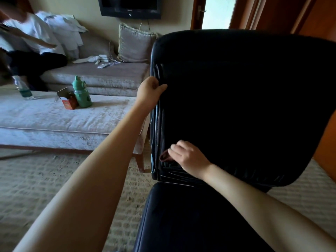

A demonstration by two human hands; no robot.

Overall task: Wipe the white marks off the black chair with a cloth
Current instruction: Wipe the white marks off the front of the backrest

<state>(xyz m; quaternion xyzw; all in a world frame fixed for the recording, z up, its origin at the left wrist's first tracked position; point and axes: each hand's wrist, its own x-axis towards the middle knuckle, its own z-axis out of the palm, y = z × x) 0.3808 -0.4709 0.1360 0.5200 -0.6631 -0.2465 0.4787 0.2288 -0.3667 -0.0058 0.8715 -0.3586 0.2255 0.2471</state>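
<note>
While the left hand (151,90) clamps onto the left edge of the black chair (236,106), thumb on the front face and fingers curled round the rim of the backrest, the right hand (189,158) is working down low on that same side. And there's the cloth (164,156), a dark reddish scrap, peeking out just past the right fingertips. It's bunched under the curled fingers and held against the leather near the bottom left corner of the backrest, just above the seat. White marks (175,174) show as pale streaks right below that hand, close to the cloth, and more pale lines run up the side seam towards the left hand.

Left arm is stretched long and straight, coming in from the lower left. Right forearm reaches in from the lower right, crossing over the seat, back of the hand facing up.

Off to the left, a green bottle (81,92) stands just beside a small red box (68,101) on a pale padded bench (54,120), and a blurred person sits on the sofa (109,73) behind it.
</note>
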